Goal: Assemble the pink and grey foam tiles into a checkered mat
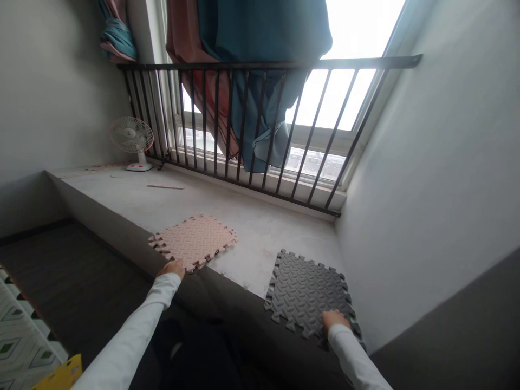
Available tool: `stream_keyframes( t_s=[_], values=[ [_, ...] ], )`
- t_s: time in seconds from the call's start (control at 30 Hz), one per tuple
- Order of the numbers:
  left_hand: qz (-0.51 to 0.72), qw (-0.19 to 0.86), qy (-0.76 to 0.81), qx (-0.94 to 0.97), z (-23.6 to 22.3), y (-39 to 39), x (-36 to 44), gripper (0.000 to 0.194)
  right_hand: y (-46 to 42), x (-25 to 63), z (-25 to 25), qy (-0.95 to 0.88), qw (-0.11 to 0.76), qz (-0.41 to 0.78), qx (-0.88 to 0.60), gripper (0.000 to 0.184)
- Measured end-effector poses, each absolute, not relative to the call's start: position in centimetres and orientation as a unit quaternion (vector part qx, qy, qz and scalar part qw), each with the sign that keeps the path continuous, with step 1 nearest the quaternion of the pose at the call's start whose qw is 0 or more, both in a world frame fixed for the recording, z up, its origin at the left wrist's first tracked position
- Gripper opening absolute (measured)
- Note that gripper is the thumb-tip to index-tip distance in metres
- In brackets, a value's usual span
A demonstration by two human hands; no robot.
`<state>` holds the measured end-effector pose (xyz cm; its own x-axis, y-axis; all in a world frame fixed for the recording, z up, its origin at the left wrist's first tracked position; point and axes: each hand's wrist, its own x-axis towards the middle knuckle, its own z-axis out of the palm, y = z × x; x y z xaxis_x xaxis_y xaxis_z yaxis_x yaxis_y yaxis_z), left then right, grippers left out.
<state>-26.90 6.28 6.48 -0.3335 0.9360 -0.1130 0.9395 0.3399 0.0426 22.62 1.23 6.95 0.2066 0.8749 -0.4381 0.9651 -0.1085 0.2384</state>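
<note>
My left hand [172, 267] is closed on the near edge of a pink foam mat tile [195, 238], which rests over the sill and overhangs its front edge. Several pink layers show along its left side, so it looks like a stack. My right hand [335, 319] grips the near right edge of a dark grey foam mat tile [306, 292]. That tile lies partly over the sill's right end, its near part sticking out past the edge. Both tiles have interlocking toothed borders and a raised tread pattern. The fingertips under each tile are hidden.
The wide white sill [252, 227] runs below a black metal railing [244, 181]. Blue and pink curtains [264, 32] hang behind it. A small fan [140, 160] and a thin strip [166, 187] are at the left. A wall [439, 179] bounds the right.
</note>
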Motion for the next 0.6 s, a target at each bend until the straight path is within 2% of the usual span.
stream_keyframes(
  t_s=[0.17,0.6],
  values=[
    [-0.001,0.027,0.826,0.562,6.9,7.1,-25.8,0.031,1.3,22.6,6.7,0.62,0.243,-0.088,0.741,0.038],
    [0.014,0.042,0.853,0.52,6.9,7.6,-22.3,0.033,1.0,22.2,6.9,0.623,0.228,-0.06,0.746,0.032]
  ],
)
